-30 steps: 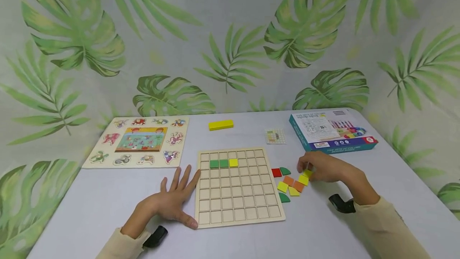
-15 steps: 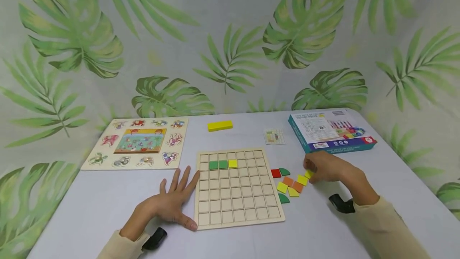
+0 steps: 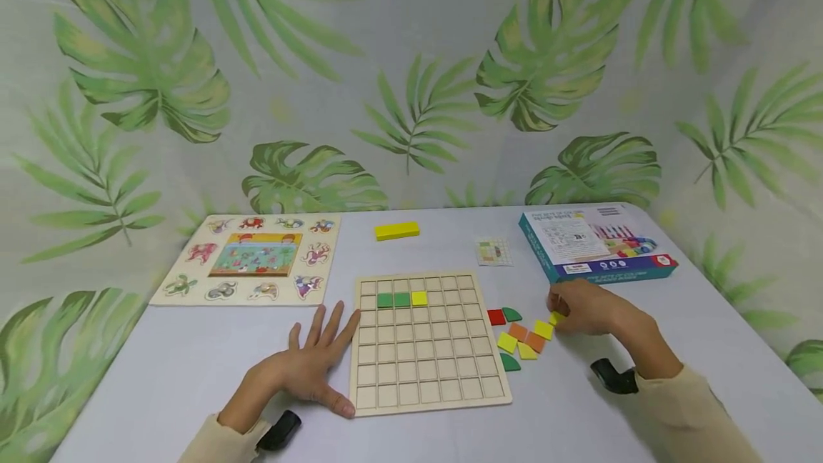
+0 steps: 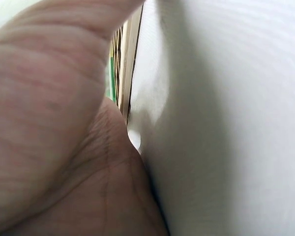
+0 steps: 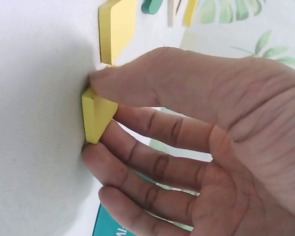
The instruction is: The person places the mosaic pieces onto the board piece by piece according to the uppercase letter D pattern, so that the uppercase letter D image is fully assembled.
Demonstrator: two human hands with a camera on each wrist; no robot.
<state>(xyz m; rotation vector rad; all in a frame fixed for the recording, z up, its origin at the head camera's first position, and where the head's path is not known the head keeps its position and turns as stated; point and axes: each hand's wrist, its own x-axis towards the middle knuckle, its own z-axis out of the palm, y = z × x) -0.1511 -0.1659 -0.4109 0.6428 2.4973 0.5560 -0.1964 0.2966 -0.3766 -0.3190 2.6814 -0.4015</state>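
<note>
My left hand (image 3: pixel 307 371) lies with fingers spread at the left edge of a wooden grid board (image 3: pixel 432 363), index fingertip and thumb tip right at its rim. In the left wrist view the palm (image 4: pixel 44 113) hides most of the board. My right hand (image 3: pixel 591 309) pinches a small yellow wooden tile (image 5: pixel 99 114) with a slanted side between thumb and fingers, down at the tablecloth. Beside it lie loose tiles: a yellow one (image 3: pixel 543 329), an orange one (image 3: pixel 535 341), a red one (image 3: pixel 496 316) and several more. Two green tiles (image 3: pixel 393 300) and a yellow square (image 3: pixel 419 299) sit in the board's second row.
A sea-animal puzzle board (image 3: pixel 161 296) lies at the back left. Behind the grid board are a yellow bar (image 3: pixel 397 231) and a small printed grid card (image 3: pixel 494 252). A toy box (image 3: pixel 604 271) stands at the back right, just beyond my right hand. Leaf-patterned cloth (image 3: pixel 411 113) hangs behind.
My right fingers have closed in around the yellow tile, now mostly covered by the hand in the head view. The left hand stays at the board; the head view has tilted slightly.
</note>
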